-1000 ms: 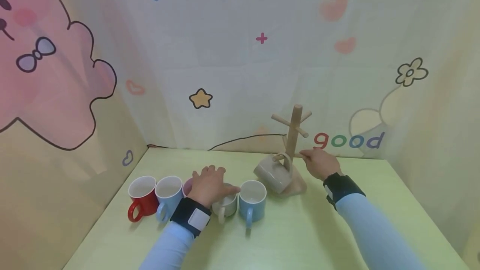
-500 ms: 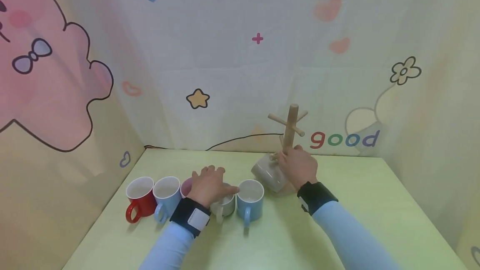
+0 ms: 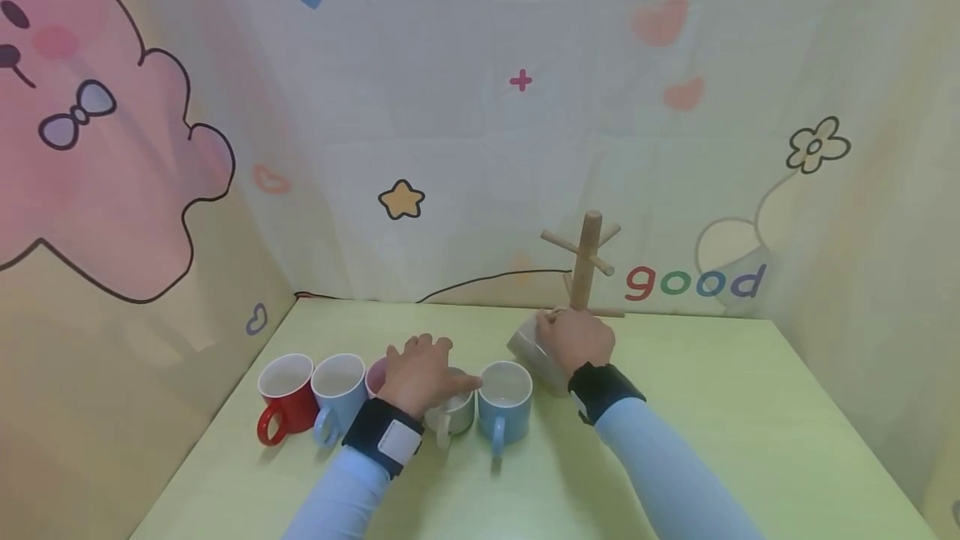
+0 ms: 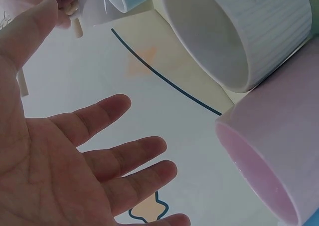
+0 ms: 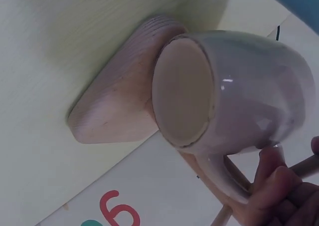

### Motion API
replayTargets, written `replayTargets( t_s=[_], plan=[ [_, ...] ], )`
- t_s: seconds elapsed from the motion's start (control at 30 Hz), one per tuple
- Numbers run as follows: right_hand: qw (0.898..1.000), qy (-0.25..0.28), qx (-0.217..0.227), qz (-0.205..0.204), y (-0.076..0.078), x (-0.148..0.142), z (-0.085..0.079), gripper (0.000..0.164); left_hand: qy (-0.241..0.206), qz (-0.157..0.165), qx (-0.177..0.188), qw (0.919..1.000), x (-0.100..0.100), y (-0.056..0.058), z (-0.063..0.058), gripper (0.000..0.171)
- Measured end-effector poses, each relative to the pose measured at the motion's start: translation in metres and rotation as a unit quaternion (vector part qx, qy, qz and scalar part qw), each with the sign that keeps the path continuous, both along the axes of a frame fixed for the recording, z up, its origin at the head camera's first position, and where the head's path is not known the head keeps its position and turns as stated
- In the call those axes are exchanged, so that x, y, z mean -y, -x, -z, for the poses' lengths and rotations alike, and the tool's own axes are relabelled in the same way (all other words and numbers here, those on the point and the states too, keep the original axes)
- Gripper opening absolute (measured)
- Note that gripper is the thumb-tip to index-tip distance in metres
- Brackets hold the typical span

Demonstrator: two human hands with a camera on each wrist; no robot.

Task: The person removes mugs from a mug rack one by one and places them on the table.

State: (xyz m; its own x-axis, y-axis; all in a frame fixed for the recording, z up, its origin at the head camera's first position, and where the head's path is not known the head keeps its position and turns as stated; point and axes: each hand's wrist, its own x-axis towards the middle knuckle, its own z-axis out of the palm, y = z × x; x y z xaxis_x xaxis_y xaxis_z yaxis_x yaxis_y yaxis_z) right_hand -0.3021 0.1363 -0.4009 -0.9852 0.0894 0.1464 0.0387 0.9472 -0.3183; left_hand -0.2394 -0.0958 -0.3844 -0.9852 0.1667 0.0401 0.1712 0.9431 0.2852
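Observation:
A grey mug (image 5: 254,86) hangs tilted by its handle on a lower peg of the wooden mug tree (image 3: 587,265). My right hand (image 3: 577,338) is at this mug, with fingers and thumb pinching its handle (image 5: 224,178); in the head view the hand hides part of the mug and the stand's base. My left hand (image 3: 422,375) is held spread over the row of mugs, fingers apart and holding nothing. Beneath it are a pink mug (image 4: 269,131), mostly hidden in the head view, and a pale ribbed mug (image 3: 452,415). A light blue mug (image 3: 504,407) stands right of its thumb.
Left of my left hand stand a red mug (image 3: 288,398) and another light blue mug (image 3: 339,390), upright with handles toward me. The mug tree's upper pegs (image 3: 558,240) stick out sideways. A printed cloth (image 3: 450,107) backs the pale green table (image 3: 712,440).
My right hand has moved left, from a peg on the stand's right side, across the post to the hanging mug's handle. The left hand stays over the mugs.

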Motion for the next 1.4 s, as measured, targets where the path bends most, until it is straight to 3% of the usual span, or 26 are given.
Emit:
replayTargets(
  t_s=[0.37, 0.43, 0.6, 0.63, 0.77, 0.87, 1.0, 1.4],
  plan=[
    [0.999, -0.032, 0.009, -0.007, -0.001, -0.001, -0.004, 0.056, 0.015, 0.005, -0.008, 0.9998, -0.003, -0.002, 0.002, 0.076],
    [0.997, -0.068, 0.014, -0.028, -0.001, -0.003, -0.004, 0.046, 0.012, 0.006, -0.006, 0.9999, -0.003, -0.003, 0.002, 0.075],
    [0.996, -0.067, 0.020, -0.055, -0.002, -0.012, -0.002, 0.038, 0.002, 0.005, 0.001, 1.0000, -0.003, -0.005, 0.000, 0.074],
    [0.998, -0.045, 0.019, -0.051, -0.002, -0.014, -0.002, 0.040, 0.002, 0.005, 0.001, 1.0000, -0.003, -0.005, 0.000, 0.074],
    [0.992, -0.075, 0.020, -0.097, -0.007, -0.024, -0.006, 0.032, 0.003, 0.005, -0.001, 1.0000, -0.003, -0.006, 0.000, 0.073],
    [0.991, -0.069, 0.027, -0.112, -0.011, -0.031, -0.007, 0.033, 0.006, 0.004, -0.001, 1.0000, -0.004, -0.007, 0.001, 0.073],
    [0.994, -0.014, 0.036, -0.100, -0.015, -0.040, -0.009, 0.039, 0.009, 0.005, -0.001, 0.9999, -0.004, -0.007, 0.000, 0.073],
    [0.995, -0.002, 0.044, -0.092, -0.025, -0.066, -0.010, 0.040, 0.009, 0.012, -0.010, 0.9999, -0.006, -0.008, 0.001, 0.072]
  ],
)
